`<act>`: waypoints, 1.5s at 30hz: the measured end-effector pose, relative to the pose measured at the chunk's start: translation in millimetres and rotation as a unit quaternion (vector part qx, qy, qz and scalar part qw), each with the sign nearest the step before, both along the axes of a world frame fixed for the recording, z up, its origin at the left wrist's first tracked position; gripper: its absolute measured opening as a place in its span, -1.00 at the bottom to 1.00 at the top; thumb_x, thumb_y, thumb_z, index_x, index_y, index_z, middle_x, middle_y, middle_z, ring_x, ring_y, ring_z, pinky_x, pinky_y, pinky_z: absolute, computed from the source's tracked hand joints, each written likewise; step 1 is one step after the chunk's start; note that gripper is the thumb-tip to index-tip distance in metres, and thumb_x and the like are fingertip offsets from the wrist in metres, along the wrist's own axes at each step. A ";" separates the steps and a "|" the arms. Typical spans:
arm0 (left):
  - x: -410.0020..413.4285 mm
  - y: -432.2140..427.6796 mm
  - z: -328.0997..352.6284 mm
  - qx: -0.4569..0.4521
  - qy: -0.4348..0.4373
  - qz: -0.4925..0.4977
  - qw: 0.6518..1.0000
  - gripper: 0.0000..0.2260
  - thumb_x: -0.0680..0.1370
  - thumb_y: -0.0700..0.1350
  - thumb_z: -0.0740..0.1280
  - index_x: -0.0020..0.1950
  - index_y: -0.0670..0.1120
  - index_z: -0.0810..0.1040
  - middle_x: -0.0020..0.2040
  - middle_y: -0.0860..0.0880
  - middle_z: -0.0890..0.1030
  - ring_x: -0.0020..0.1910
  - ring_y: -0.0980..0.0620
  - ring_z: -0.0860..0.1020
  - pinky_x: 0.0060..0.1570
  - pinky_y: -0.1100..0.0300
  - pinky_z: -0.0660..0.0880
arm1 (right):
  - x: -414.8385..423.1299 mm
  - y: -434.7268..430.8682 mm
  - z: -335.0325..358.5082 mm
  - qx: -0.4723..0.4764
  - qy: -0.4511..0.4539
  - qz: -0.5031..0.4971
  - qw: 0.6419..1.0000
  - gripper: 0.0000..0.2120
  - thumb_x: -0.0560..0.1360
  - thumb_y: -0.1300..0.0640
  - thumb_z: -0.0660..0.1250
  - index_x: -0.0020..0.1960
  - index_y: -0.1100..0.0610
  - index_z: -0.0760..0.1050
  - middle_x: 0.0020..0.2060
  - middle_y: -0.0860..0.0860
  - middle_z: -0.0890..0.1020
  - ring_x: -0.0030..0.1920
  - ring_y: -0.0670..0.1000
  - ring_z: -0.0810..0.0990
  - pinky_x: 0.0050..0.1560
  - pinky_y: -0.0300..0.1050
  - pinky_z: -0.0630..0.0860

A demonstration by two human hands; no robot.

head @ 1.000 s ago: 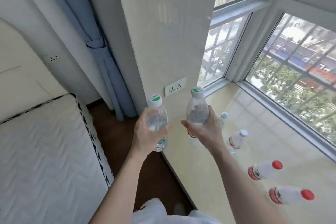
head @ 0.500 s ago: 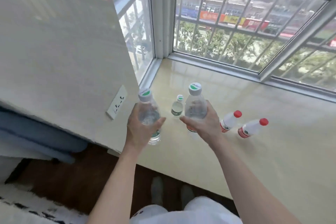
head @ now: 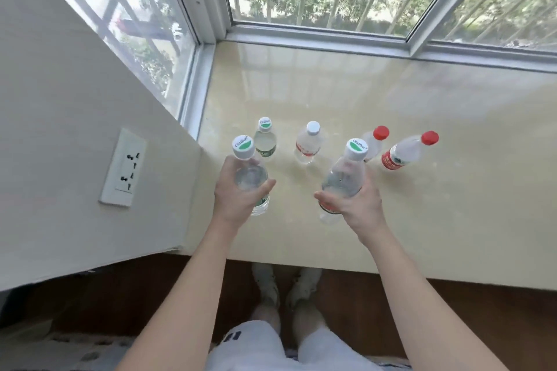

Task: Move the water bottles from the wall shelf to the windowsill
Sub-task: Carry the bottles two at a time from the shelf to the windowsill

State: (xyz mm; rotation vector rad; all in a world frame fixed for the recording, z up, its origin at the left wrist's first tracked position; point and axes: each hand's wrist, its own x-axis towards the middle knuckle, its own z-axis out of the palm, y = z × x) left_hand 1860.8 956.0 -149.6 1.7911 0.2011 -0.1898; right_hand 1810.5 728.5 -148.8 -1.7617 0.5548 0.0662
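1. Your left hand (head: 238, 199) is gripping a green-capped bottle (head: 248, 172), fingers curled round it, over the windowsill (head: 422, 190) near the wall.
2. Your right hand (head: 358, 205) is clasping a second bottle (head: 343, 178), tilted, over the sill.
3. Four more bottles (head: 307, 144) are standing on the windowsill just beyond.

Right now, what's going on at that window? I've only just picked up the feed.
A person stands at the windowsill with a water bottle in each hand. The left hand grips the left bottle and the right hand grips the right bottle, both over the front of the sill. I cannot tell whether they touch it. Further back stand a green-capped bottle, a white-capped bottle, a red-capped bottle and a second red-capped bottle.
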 end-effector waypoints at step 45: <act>37.9 22.4 -219.4 0.155 0.051 -0.109 0.981 -0.47 0.26 -0.09 0.65 0.18 -0.07 0.58 -0.02 0.17 0.63 0.02 0.13 0.59 -0.03 0.47 0.42 | 29.5 13.7 -226.1 -0.078 0.087 0.024 0.993 -0.47 0.25 0.17 0.66 0.16 0.11 0.57 0.02 -0.06 0.66 0.05 -0.05 0.60 -0.11 -0.54 0.39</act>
